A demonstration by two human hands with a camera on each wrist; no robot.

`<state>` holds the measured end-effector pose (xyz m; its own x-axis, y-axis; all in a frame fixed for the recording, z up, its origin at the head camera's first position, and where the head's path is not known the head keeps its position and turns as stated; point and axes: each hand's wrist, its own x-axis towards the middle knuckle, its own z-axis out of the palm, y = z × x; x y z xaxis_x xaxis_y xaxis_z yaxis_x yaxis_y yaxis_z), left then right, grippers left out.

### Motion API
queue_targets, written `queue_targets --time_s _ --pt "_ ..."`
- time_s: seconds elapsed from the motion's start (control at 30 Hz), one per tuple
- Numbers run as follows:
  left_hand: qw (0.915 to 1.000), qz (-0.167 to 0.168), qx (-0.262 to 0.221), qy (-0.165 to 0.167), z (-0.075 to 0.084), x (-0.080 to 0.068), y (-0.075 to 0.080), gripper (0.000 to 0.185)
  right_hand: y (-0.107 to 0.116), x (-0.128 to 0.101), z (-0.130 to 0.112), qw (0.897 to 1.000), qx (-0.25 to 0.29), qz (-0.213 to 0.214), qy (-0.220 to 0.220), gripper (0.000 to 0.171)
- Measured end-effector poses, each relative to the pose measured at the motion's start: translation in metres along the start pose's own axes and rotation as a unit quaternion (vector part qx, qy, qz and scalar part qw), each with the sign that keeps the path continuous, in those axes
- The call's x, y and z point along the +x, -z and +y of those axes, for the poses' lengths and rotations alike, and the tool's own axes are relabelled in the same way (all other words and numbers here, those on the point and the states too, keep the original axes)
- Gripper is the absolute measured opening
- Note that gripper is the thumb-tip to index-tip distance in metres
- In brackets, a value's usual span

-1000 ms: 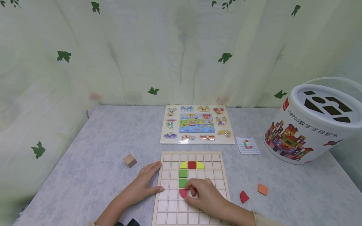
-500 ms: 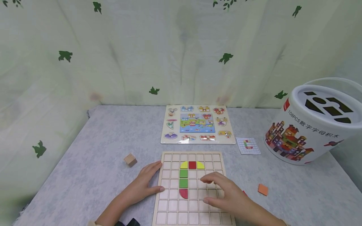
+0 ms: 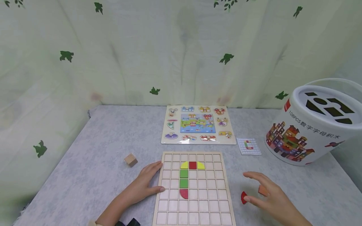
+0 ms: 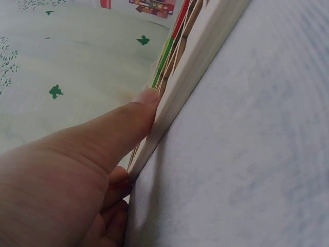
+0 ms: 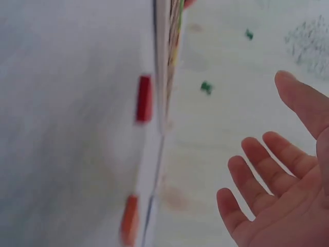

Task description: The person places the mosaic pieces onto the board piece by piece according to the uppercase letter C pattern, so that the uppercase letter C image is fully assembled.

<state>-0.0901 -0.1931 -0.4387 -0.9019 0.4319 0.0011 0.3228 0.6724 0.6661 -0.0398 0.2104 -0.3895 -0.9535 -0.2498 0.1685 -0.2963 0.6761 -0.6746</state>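
A wooden grid board lies flat in the head view. Set in its cells are two yellow quarter-circles, a red square, two green squares and a reddish quarter-circle. My left hand rests against the board's left edge, its thumb touching the rim in the left wrist view. Right of the board, my right hand is spread and holds nothing. Its thumb tip is by a loose red quarter-circle block. An orange square block is partly hidden behind that hand; it also shows in the right wrist view.
A small pattern card lies beyond the board's far right corner. Behind the board is a picture knob puzzle. A white block bucket stands at the right; a wooden cube sits at the left.
My right hand has let go of the reddish quarter-circle in the grid and moved right, off the board, to the loose blocks. The left hand has stayed at the board's edge.
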Motion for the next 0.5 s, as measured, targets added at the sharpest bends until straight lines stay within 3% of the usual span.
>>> queue_targets --time_s 0.1,0.27,0.5 --pt "1.0 0.0 0.001 -0.001 0.0 0.0 0.0 0.087 0.004 -0.004 0.015 0.998 -0.037 -0.002 -0.046 0.061" --pt "1.0 0.001 0.004 0.001 -0.001 -0.001 -0.001 0.087 0.008 -0.007 0.038 0.989 -0.034 -0.035 -0.14 0.066" --pt "1.0 -0.001 0.001 0.002 -0.002 -0.001 -0.001 0.087 0.011 -0.011 0.067 0.981 -0.043 -0.064 -0.177 0.056"
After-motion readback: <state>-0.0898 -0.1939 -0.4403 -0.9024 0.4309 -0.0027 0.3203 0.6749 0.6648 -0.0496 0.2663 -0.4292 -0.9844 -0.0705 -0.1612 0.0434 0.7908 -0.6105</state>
